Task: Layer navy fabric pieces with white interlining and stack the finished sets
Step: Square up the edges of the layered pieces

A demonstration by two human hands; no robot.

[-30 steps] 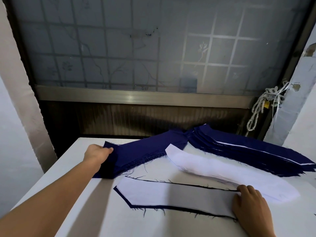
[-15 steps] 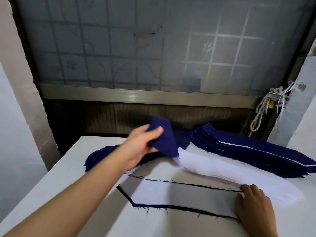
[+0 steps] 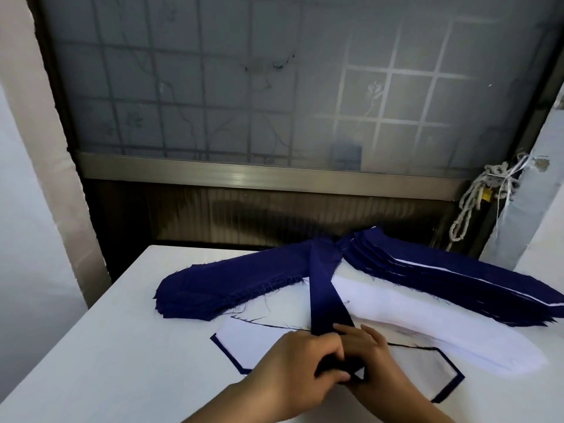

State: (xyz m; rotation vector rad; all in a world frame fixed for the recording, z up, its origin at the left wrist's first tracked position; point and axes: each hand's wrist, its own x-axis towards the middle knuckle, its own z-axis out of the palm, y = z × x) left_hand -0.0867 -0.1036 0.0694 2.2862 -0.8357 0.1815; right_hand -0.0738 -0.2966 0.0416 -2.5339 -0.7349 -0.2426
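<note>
Navy cloth was in both hands. A second before, the left hand (image 3: 300, 366) had reached far out to the pile of loose navy pieces (image 3: 235, 288) at the back left of the white surface (image 3: 100, 346). It had pinched one piece and pulled it in. The right hand (image 3: 370, 358) had been lying flat on the set in front, and then it came off to help.

At this moment, one long navy strip (image 3: 325, 294) ran from the back of the surface down to the hands. Both hands' fingers were closed on its near end, close together, right over the half-made set (image 3: 253, 340). That set was a white interlining piece lying on a navy piece, with a thin navy edge showing all round.

More white interlining (image 3: 412, 319) lay just to the right, partly under the strip. The stack of finished sets (image 3: 442, 276) sat at the back right, with thin white lines showing between its navy layers.

It looked like the new strip was the top layer for this set. It probably had to be spread flat and lined up with the edges below. The cloth was soft and frayed, so it could go on crooked or push the white piece out of place.
</note>
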